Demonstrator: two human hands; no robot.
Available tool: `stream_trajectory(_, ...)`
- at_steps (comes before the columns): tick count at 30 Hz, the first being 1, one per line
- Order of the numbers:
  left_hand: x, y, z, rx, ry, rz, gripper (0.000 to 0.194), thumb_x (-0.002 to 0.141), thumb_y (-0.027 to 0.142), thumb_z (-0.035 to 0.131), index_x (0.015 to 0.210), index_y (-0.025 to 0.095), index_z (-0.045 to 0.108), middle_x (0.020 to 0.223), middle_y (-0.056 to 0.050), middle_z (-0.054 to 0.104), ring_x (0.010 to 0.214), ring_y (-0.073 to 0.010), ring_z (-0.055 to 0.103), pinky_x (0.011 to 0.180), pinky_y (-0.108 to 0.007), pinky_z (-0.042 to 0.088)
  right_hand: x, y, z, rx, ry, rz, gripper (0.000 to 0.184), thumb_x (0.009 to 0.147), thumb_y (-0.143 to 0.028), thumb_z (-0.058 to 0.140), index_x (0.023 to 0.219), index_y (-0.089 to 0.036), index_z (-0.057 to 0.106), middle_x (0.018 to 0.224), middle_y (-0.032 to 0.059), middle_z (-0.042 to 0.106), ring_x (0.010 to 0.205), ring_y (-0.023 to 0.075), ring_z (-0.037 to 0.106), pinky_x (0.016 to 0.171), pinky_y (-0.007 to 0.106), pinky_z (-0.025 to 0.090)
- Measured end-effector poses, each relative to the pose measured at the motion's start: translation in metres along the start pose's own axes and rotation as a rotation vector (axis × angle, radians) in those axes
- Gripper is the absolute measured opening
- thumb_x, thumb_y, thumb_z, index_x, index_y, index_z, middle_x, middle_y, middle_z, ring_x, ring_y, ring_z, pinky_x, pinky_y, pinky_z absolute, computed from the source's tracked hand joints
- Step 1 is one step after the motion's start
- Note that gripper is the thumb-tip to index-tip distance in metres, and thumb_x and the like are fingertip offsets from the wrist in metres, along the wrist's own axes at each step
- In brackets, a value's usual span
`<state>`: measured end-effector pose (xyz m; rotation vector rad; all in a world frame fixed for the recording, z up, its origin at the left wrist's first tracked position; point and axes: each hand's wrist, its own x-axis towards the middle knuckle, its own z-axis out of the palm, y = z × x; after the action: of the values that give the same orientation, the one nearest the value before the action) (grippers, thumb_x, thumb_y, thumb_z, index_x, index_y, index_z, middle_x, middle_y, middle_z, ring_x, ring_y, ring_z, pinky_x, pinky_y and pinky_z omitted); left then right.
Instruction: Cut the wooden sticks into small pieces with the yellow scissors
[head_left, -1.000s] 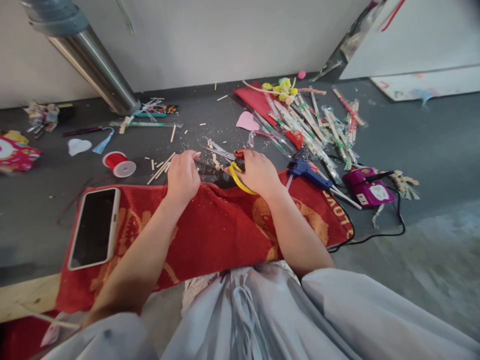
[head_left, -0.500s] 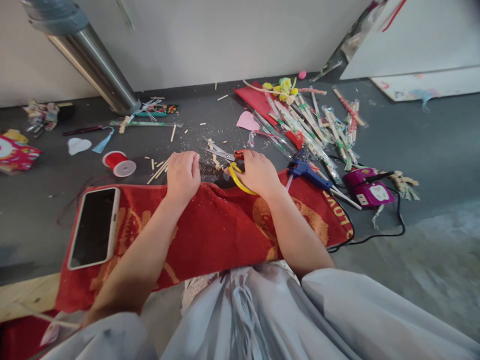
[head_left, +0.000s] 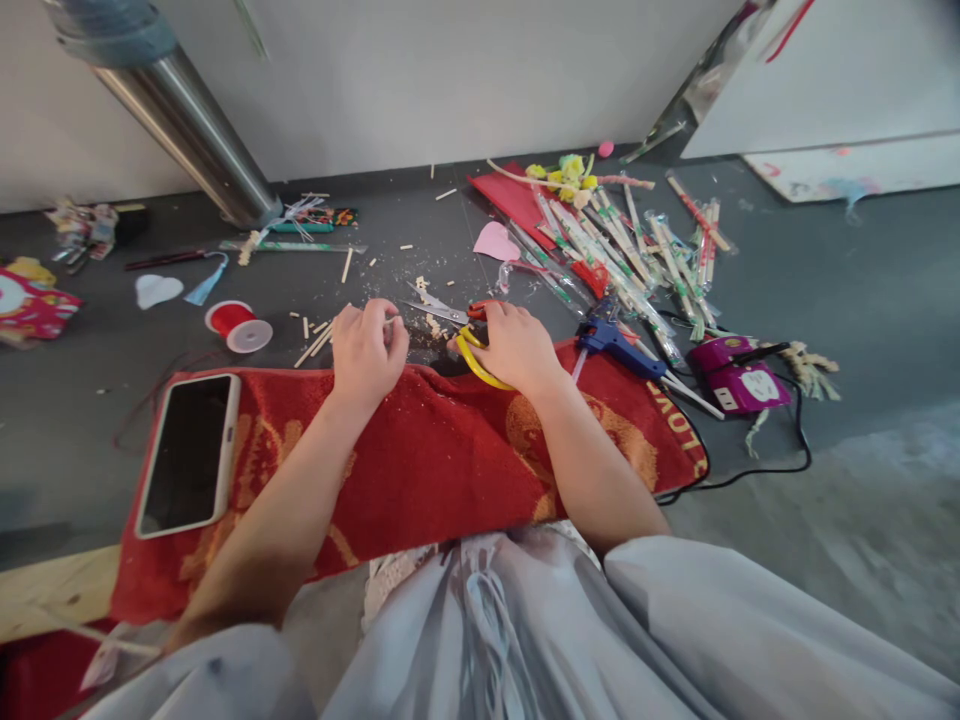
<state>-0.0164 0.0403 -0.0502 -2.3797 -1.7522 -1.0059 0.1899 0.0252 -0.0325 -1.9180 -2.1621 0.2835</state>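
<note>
Two hands sit over the near edge of the dark grey table, and what has changed in the last half second is the left hand [head_left: 367, 350]: a tight fist then, it has loosened, forefinger raised, and a pale sliver [head_left: 389, 322] now shows at the fingertips, apparently pinched. The right hand [head_left: 517, 345] has stayed where it was, curled round the yellow and orange-red handles of the scissors [head_left: 452, 313], whose slim metal blades stand apart and point toward the table's left edge. I judge this a change of hold on the small piece rather than a cut, since the left hand is clear of the blades. Dry, crumbly shavings [head_left: 435, 326] lie by the steel, and smooth, straight wooden sticks [head_left: 321, 342] lie just left of the left hand. A plush red towel [head_left: 450, 460] with tan patterning covers the near edge, a glossy, flat smartphone [head_left: 187, 455] on its left end. Toward the right edge rests a blue plastic glue gun [head_left: 619, 346]; beyond it, nearer the far edge, chopsticks [head_left: 611, 255] in crinkled clear sleeves are heaped beside a flat pink heart [head_left: 495, 241].
</note>
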Motion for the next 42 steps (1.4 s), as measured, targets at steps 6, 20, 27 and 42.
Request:
stream_trajectory(6, 0.0, 0.001, -0.001, -0.031, -0.027, -0.007, 0.013, 0.088, 0.026, 0.046, 0.097, 0.022, 0.055, 0.061, -0.003, 0.052, 0.077, -0.0247, 0.052, 0.082, -0.043, 0.041, 0.0, -0.001, 0.0, -0.006, 0.011, -0.004, 0.059, 0.089, -0.057, 0.051, 0.122, -0.009, 0.059, 0.116, 0.0213, 0.066, 0.11, 0.0349, 0.061, 0.092, 0.046, 0.045)
stream_trajectory(20, -0.001, -0.004, 0.007, -0.004, -0.015, -0.003, 0.019, 0.088, 0.03, 0.05, 0.104, 0.021, 0.056, 0.065, -0.004, 0.058, 0.081, -0.0267, 0.058, 0.087, -0.044, 0.042, 0.0, -0.001, -0.001, -0.017, -0.006, 0.0, 0.059, 0.089, -0.057, 0.051, 0.123, -0.009, 0.058, 0.117, 0.021, 0.066, 0.111, 0.035, 0.061, 0.093, 0.046, 0.045)
stream_trajectory(27, -0.004, -0.011, 0.016, -0.005, 0.029, -0.005, 0.05, 0.075, 0.014, 0.052, 0.125, 0.017, 0.045, 0.095, -0.011, 0.07, 0.097, -0.0307, 0.06, 0.094, -0.048, 0.043, 0.0, 0.0, 0.001, -0.012, 0.01, -0.002, 0.06, 0.088, -0.057, 0.051, 0.122, -0.008, 0.059, 0.116, 0.0214, 0.067, 0.109, 0.0355, 0.061, 0.092, 0.046, 0.045)
stream_trajectory(42, 0.003, -0.008, 0.005, -0.16, 0.029, -0.045, 0.028, 0.092, 0.017, 0.039, 0.109, 0.02, 0.061, 0.112, -0.011, 0.067, 0.109, -0.0223, 0.063, 0.1, -0.04, 0.048, -0.002, -0.004, -0.006, 0.052, 0.008, -0.027, 0.06, 0.091, -0.057, 0.05, 0.125, -0.008, 0.056, 0.117, 0.0207, 0.065, 0.111, 0.033, 0.06, 0.093, 0.043, 0.045)
